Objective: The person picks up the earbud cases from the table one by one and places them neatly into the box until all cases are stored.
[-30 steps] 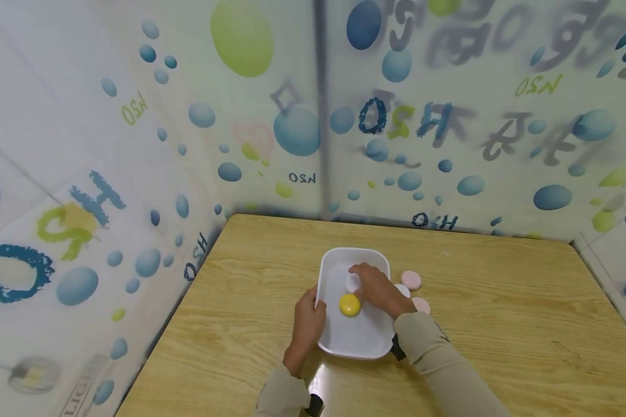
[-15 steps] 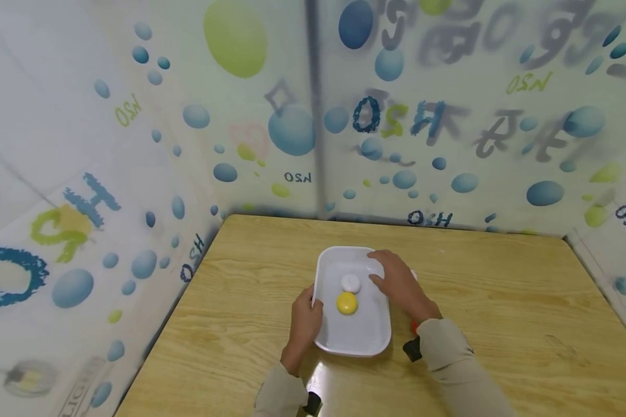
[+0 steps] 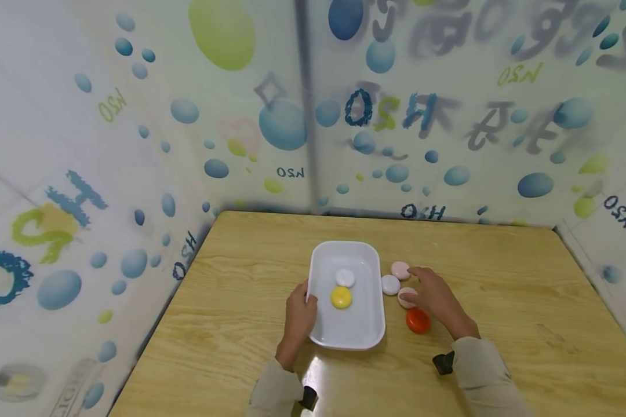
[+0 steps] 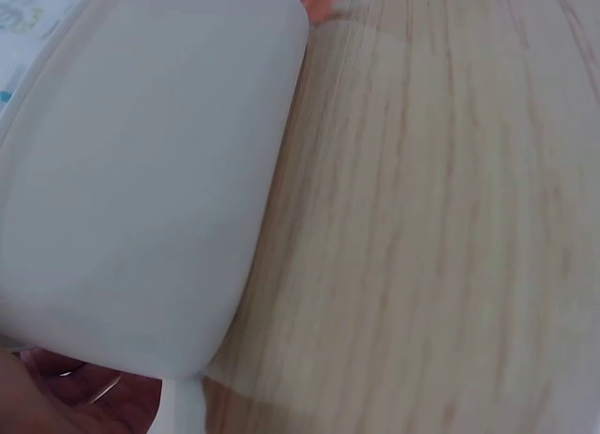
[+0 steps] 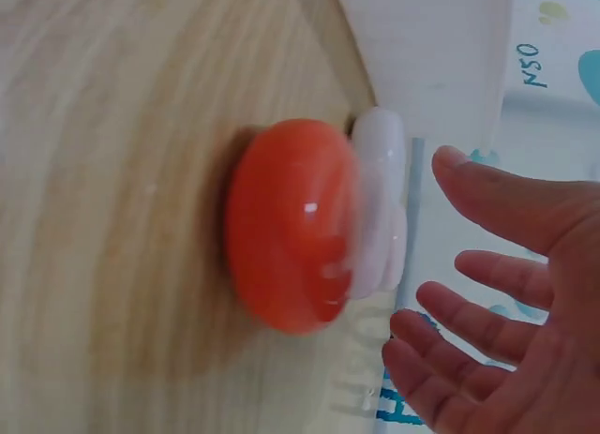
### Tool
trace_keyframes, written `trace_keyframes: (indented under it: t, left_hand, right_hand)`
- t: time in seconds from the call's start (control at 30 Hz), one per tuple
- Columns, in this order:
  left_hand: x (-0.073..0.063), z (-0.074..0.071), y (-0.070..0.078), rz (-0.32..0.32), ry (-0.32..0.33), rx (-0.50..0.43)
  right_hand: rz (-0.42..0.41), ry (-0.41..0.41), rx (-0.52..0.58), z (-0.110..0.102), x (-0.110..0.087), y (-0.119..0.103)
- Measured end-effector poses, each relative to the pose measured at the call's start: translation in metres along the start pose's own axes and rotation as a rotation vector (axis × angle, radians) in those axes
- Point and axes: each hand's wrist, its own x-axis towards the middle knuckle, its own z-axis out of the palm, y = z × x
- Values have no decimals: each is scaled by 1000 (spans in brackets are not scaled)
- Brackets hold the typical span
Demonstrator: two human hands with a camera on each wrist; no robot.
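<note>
Sitting on a light brown wooden table (image 3: 240, 278) is one white, smooth tray with round corners (image 3: 346, 333). Two round, shiny pieces lie in it: one white piece in the tray (image 3: 345, 278) and one yellow piece (image 3: 341, 297), which is just beside it on the near side. Four more round pieces lie on the table to the right of the tray. One is a white piece on the table (image 3: 390, 285), right next to the tray's edge. Two are pale pink: the far pink piece (image 3: 400, 270) and the near pink piece (image 3: 406, 297). The last is one big orange-red piece (image 3: 418, 321), the closest of the four to the person.

Two hands show. The left hand (image 3: 299, 311) holds the tray by its left side, with the thumb up at the rim. The right hand (image 3: 440, 298) has its fingers and thumb spread apart. It is just to the right of the pink pieces, and its thumb hides a bit of the near one. The right wrist view shows a gap between the fingers and the pieces. So the tray lies between the two hands, and the four loose pieces lie between the tray and the right hand. The orange-red one is a little below that hand's thumb in the head view.
</note>
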Motion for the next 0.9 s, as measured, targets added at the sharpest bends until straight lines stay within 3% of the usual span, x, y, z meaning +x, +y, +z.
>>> trace_keyframes:
  t: [0.2,0.63,0.9]
  left_hand:
    - [0,0,0,8,8,0]
    - [0,0,0,-4,22,-20]
    - [-1,0,1,-7,15,-16]
  right_hand:
    - [12,-30,0,7,-4,8]
    - [-43,21,-3,19,-1,14]
    - [-48,116,107,18,-3,3]
